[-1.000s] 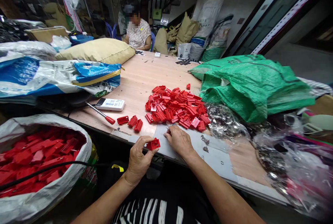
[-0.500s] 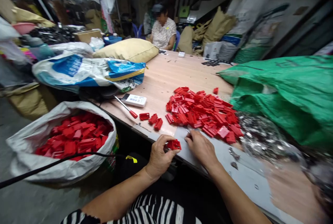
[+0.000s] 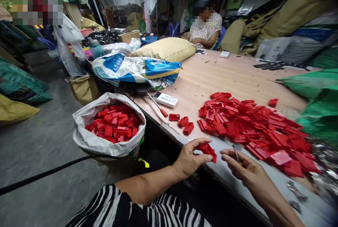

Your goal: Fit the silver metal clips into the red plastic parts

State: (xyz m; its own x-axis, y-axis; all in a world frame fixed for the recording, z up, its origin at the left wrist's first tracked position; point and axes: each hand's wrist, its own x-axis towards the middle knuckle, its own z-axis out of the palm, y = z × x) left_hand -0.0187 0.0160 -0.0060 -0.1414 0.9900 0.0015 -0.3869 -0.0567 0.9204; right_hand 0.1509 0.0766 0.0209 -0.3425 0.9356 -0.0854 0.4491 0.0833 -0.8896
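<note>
My left hand (image 3: 190, 158) pinches a small red plastic part (image 3: 208, 149) at the table's near edge. Just to its right, my right hand (image 3: 244, 167) is closed around a thin metal piece (image 3: 236, 153), palm partly up. Beyond both hands a big heap of the same red plastic parts (image 3: 250, 125) covers the wooden table (image 3: 224, 75). Three loose red parts (image 3: 183, 121) lie left of the heap.
A white sack of red parts (image 3: 111, 126) stands on the floor at left. A white remote (image 3: 166, 99) and a red-handled screwdriver (image 3: 158, 106) lie by blue-white bags (image 3: 137, 68). Green bags (image 3: 317, 96) are at right. Another person (image 3: 206, 26) sits at the far end.
The view has swung left, so the floor sack now sits nearer the middle. My right hand lifted off the table and turned palm-up with the metal piece; my left hand kept its red part.
</note>
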